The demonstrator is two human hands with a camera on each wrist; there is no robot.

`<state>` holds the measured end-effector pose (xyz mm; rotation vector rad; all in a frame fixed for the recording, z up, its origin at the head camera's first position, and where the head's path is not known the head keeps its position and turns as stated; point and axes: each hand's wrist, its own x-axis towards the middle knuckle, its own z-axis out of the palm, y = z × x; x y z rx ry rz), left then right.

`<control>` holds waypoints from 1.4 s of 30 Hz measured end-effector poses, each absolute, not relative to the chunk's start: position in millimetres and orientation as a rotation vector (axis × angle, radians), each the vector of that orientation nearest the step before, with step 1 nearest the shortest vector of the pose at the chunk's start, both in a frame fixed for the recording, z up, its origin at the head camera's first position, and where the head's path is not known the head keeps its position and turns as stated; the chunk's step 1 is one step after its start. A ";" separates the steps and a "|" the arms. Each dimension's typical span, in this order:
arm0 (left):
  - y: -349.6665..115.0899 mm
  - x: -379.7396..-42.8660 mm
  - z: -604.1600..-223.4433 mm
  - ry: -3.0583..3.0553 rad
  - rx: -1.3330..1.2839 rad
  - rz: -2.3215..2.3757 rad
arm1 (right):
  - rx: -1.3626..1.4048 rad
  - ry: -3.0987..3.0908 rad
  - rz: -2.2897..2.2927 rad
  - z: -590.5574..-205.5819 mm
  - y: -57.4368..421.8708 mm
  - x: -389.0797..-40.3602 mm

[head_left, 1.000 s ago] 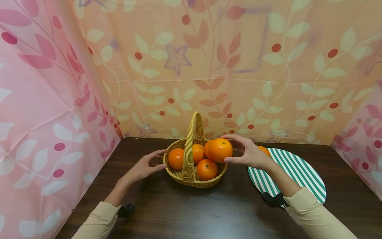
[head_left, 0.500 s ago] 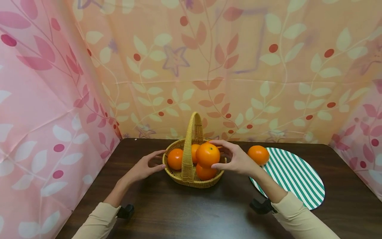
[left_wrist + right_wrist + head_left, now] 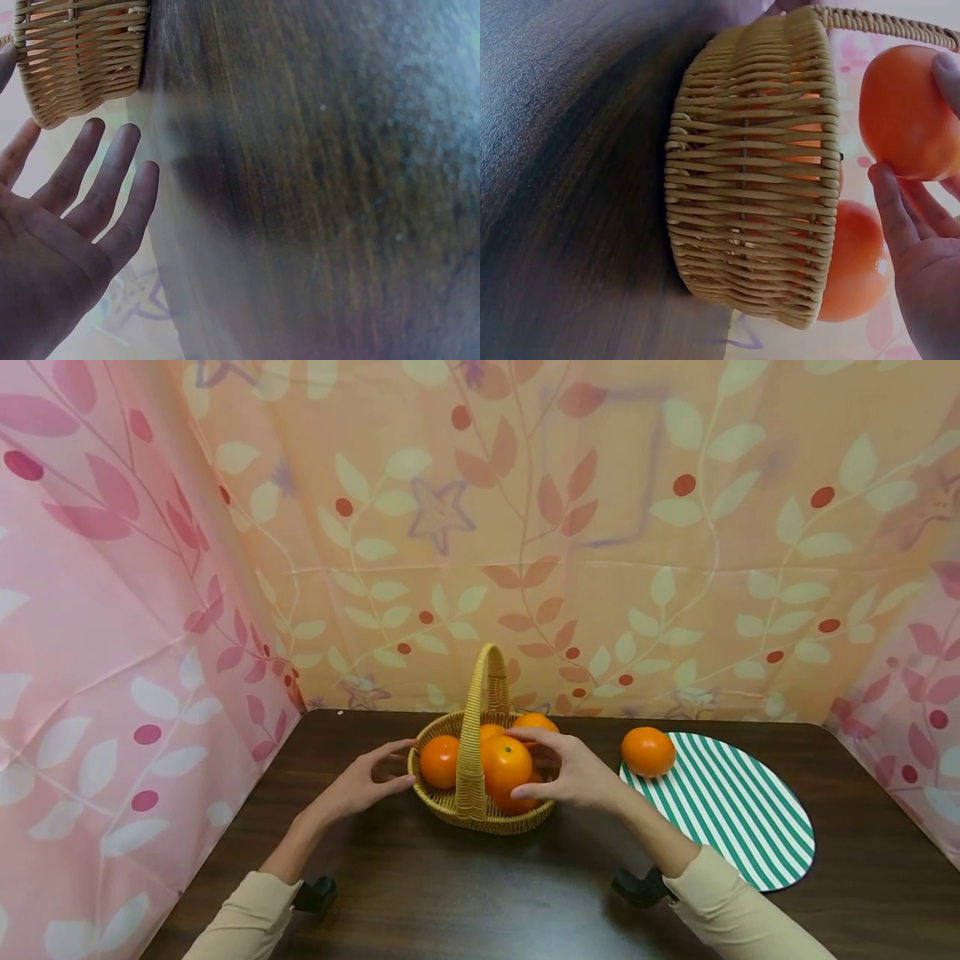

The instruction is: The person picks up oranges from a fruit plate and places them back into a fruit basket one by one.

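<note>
A yellow wicker basket (image 3: 431, 806) with a tall arched handle stands on the table. My right hand (image 3: 577, 772) pinches an orange (image 3: 507, 762) between thumb and fingers over the basket's right half; the right wrist view shows this held orange (image 3: 904, 112) above the rim. Inside are several other oranges: one left of the handle (image 3: 439, 762), one at the back right (image 3: 536, 722), and one partly hidden beneath the held orange. My left hand (image 3: 363, 781) is at the basket's left side, thumb and fingertips at the rim, its fingers spread loosely in the left wrist view.
To the right lies an oval green-and-white striped placemat (image 3: 738, 810), with another orange (image 3: 648, 752) at its left edge. The dark wooden table (image 3: 480, 902) backs onto a floral cloth (image 3: 525, 527).
My right hand has carried the orange leftward over the basket toward the handle. The orange by the placemat, mostly hidden earlier, now shows fully. The left hand stays at the rim.
</note>
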<state>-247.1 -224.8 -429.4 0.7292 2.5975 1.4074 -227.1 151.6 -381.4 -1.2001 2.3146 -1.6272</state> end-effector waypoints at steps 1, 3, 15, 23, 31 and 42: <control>-225.0 -247.2 -429.6 2.597 0.729 1.406 | -1.197 2.311 -1.625 -381.7 150.9 -227.0; -224.9 -247.4 -429.9 2.591 0.734 1.408 | -1.183 2.313 -1.612 -382.1 149.7 -227.0; -224.4 -247.0 -428.3 2.565 0.732 1.430 | -1.156 2.354 -1.525 -382.0 145.5 -228.2; -225.4 -249.0 -430.7 2.570 0.719 1.440 | -1.175 2.349 -1.525 -384.3 143.4 -232.1; -225.1 -250.0 -431.4 2.566 0.701 1.429 | -1.180 2.355 -1.644 -381.2 158.5 -232.5; -225.7 -249.7 -432.5 2.575 0.701 1.425 | -1.108 2.486 -1.679 -386.5 209.0 -234.5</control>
